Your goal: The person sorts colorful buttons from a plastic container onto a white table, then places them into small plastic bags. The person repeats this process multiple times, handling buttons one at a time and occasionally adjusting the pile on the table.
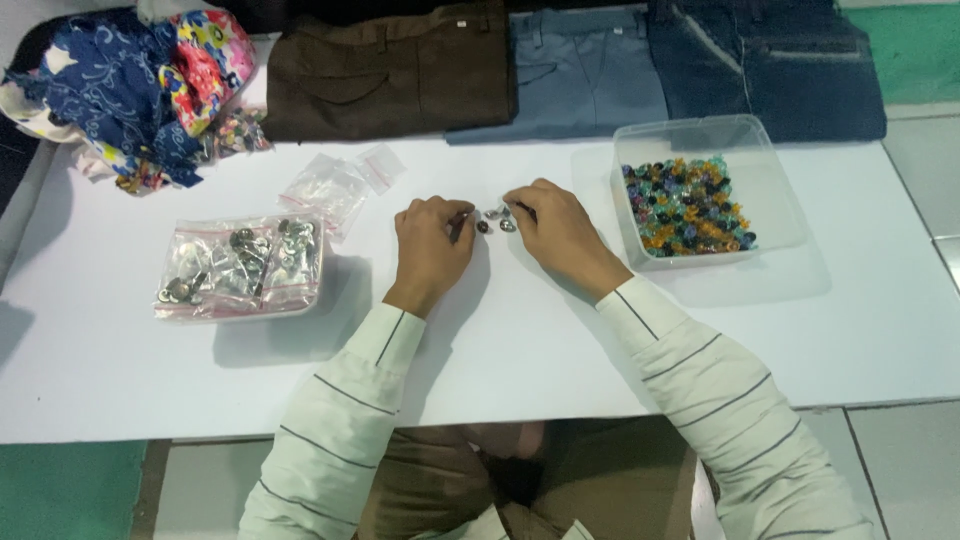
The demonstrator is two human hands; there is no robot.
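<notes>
My left hand and my right hand rest close together on the white table. A few small shiny metal pieces lie on the table between the fingertips of both hands. The fingers of each hand are curled and pinch at these pieces; the left fingertips seem to hold a small dark one. What exactly each hand grips is too small to tell. Both arms wear white sleeves with thin dark stripes.
A clear plastic box with many coloured beads stands to the right. A clear bag of metal fasteners lies at left, small empty bags behind it. Folded trousers, brown, grey-blue and dark blue, line the far edge beside patterned cloth.
</notes>
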